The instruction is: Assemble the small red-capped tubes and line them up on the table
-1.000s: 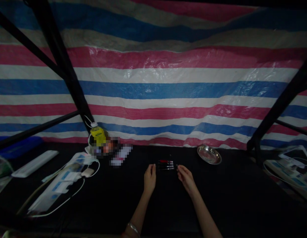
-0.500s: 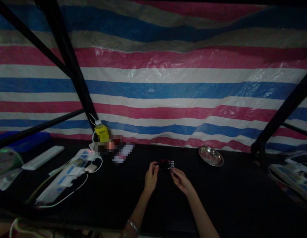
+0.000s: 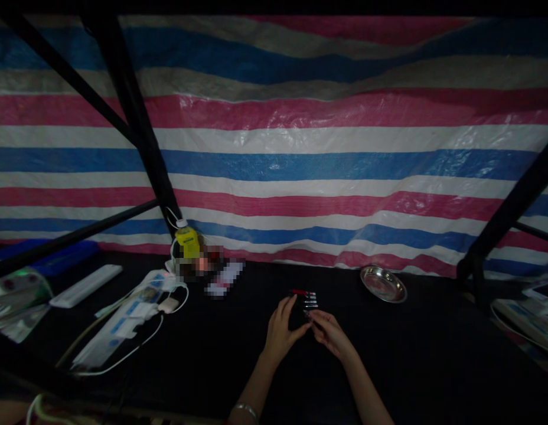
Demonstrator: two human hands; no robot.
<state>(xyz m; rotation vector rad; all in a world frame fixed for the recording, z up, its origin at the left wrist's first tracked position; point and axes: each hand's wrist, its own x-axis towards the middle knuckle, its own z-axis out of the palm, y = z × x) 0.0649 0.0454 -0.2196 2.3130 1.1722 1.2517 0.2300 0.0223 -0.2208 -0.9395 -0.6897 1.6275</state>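
On the black bench [image 3: 212, 366], left hand [image 3: 279, 335] part open beside slim rods [image 3: 304, 293], right hand [image 3: 333, 337] near their silver ends, its grip too dark to tell, metal dish [image 3: 384, 284] to the right.

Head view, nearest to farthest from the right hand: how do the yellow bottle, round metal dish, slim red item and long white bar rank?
1. Slim red item, ahead-left of the right hand.
2. Round metal dish, to the right.
3. Yellow bottle, back left.
4. Long white bar, far left.

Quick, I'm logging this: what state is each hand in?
Left hand: open, thumb and fingers apart beside the slim sticks.
Right hand: bunched near them; too dark to tell any hold.
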